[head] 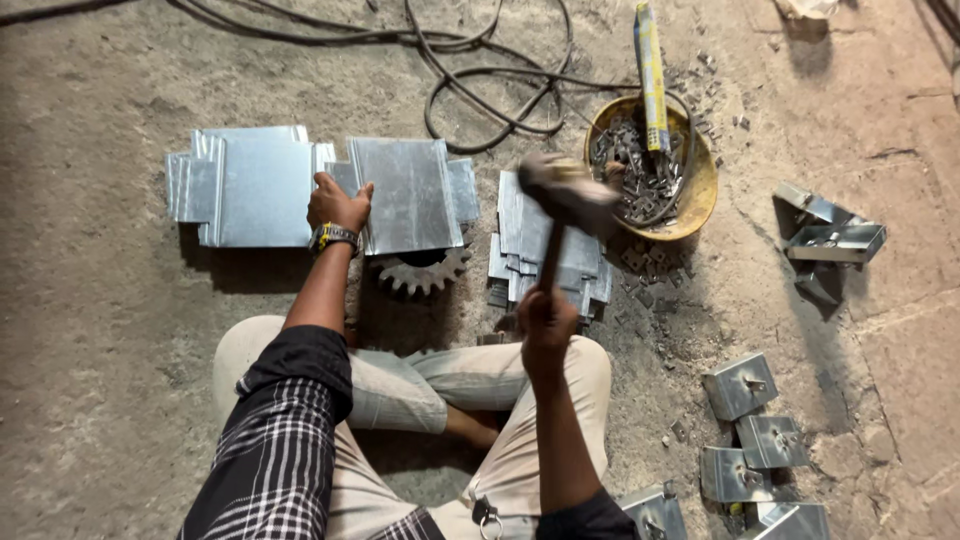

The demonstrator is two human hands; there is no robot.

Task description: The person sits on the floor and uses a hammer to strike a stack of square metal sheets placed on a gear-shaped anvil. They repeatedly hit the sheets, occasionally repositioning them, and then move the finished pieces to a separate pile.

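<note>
The person sits cross-legged on the concrete floor [100, 350]. The right hand [545, 325], raised just above the right knee, is closed around the wooden handle of a hammer [560, 200]. The handle's long axis runs up and away from that hand, and the blurred head hangs beyond it over a stack of cut metal sheets [545, 255].

Farther out and to the left, the left hand [338, 205] lies flat with fingers spread, pressing on the near left edge of a folded metal sheet [405, 195]. This sheet rests on a toothed gear wheel [422, 270] that shows just below it, on the near side. The sheet lies forward and left of the hammer hand, so the hammer head is off to the sheet's right, apart from it. The left hand is the nearer of the two to the sheet.

Another flat sheet [245, 185] lies just left of the left hand. Beyond the hammer head sits a yellow bowl [700, 190] of small metal bits, with black cable [480, 90] looped farther off.
</note>
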